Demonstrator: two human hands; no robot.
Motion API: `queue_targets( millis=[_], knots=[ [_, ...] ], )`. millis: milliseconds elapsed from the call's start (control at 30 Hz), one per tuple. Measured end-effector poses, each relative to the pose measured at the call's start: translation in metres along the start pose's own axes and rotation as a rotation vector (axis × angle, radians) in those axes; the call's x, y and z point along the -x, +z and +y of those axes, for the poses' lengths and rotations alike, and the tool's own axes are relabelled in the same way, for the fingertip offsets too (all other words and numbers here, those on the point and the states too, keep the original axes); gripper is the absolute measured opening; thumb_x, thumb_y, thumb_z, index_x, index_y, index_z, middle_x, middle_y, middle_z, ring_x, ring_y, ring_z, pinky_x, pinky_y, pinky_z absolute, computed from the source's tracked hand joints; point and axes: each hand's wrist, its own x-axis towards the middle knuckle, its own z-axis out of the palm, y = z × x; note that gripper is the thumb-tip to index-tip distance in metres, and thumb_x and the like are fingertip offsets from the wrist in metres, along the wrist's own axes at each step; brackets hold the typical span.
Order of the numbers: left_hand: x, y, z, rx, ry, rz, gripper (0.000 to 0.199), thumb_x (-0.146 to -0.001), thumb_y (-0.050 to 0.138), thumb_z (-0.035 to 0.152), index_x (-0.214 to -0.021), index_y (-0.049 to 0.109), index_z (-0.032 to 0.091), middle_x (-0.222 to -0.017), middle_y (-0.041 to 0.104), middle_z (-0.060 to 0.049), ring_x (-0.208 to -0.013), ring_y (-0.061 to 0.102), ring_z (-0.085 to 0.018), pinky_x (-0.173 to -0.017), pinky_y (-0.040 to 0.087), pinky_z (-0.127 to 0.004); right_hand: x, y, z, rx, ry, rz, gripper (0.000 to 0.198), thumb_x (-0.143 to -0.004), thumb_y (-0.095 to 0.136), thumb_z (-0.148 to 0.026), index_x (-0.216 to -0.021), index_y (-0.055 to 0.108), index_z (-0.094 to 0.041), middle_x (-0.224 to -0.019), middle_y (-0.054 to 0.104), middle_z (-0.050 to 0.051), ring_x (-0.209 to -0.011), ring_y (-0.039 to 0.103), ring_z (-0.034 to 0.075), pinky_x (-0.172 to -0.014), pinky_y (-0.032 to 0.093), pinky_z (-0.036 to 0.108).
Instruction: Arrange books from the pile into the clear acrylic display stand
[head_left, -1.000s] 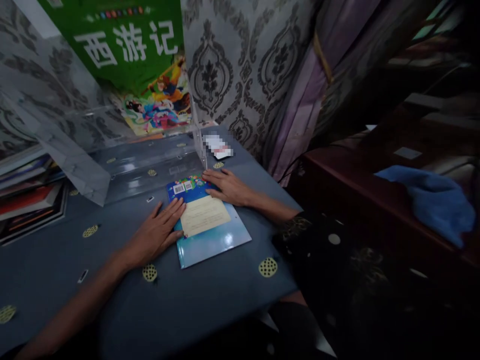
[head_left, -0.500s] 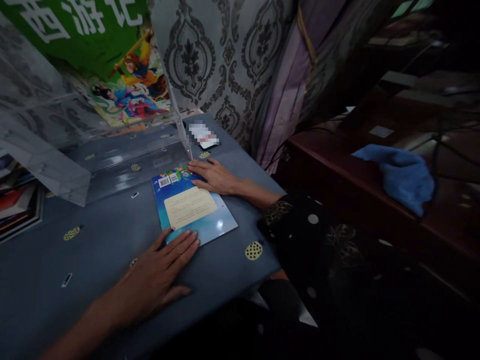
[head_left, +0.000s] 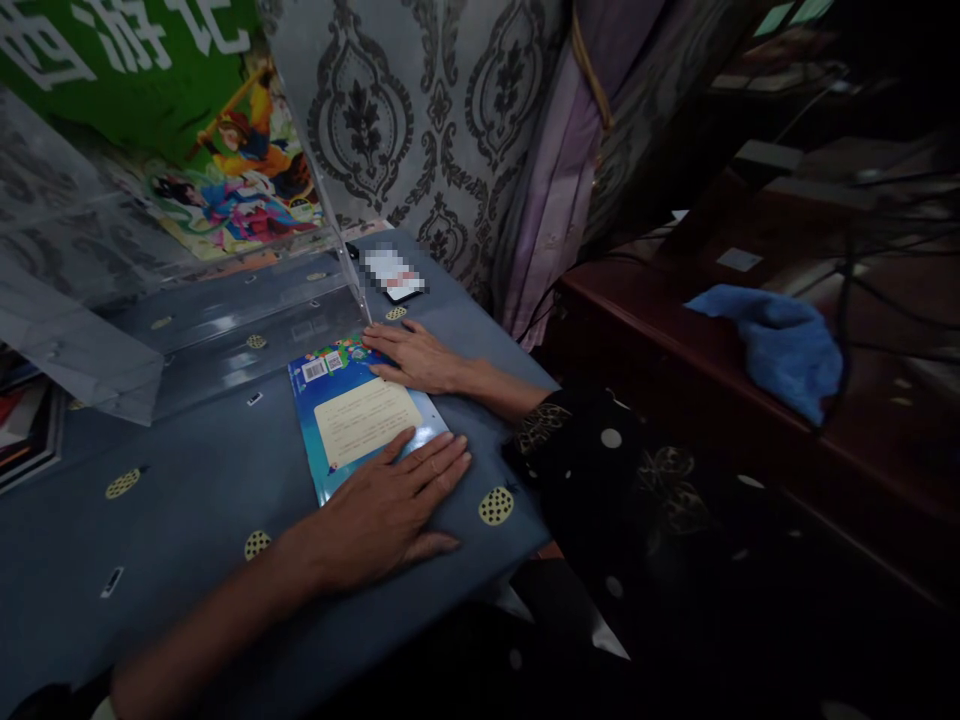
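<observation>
A thin blue book point(head_left: 306, 400) lies flat on the patterned tablecloth point(head_left: 187, 500), its back cover up, with a barcode and a cream text panel. Across its near edge rests my left hand point(head_left: 390, 505), fingers stretched out and flat; the hand covers the lower part of the cover. My right hand point(head_left: 416, 358) lies flat on the far right corner of the book, fingers extended. Neither hand is wrapped round anything.
Beyond the book stands a clear acrylic rack point(head_left: 247, 350), with a green illustrated poster point(head_left: 225, 130) behind it. A phone point(head_left: 396, 278) lies near the wall. Books point(head_left: 30, 430) are stacked at left. A blue cloth point(head_left: 787, 350) lies on a dark red surface at right.
My left hand has slid right along the near edge of the book and covers more of its lower cover. My right hand stays at the far right corner. The view has shifted slightly.
</observation>
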Motion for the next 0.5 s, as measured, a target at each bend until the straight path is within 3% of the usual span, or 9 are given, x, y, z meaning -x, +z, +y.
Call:
queue_targets(
  millis=[267, 500],
  knots=[
    [-0.004, 0.002, 0.003, 0.011, -0.012, 0.035, 0.073, -0.102, 0.024, 0.061, -0.159, 0.014, 0.016, -0.164, 0.027, -0.01, -0.154, 0.016, -0.019, -0.126, 0.005, -0.042, 0.003, -0.002, -0.003, 0.029, 0.01, -0.011, 0.054, -0.103, 0.043, -0.039, -0.15, 0.04, -0.011, -0.159, 0.037, 0.016, -0.148, 0.034, 0.027, -0.12, 0.023, 0.055],
    [-0.002, 0.001, 0.003, 0.031, -0.011, 0.075, 0.073, -0.102, 0.029, 0.06, -0.158, 0.02, 0.014, -0.162, 0.03, -0.01, -0.153, 0.02, -0.02, -0.126, 0.013, -0.044, 0.012, 0.0, -0.012, 0.099, 0.028, -0.038, 0.06, -0.104, 0.034, -0.043, -0.155, 0.031, -0.011, -0.162, 0.03, 0.017, -0.152, 0.024, 0.028, -0.121, 0.023, 0.055]
  ],
)
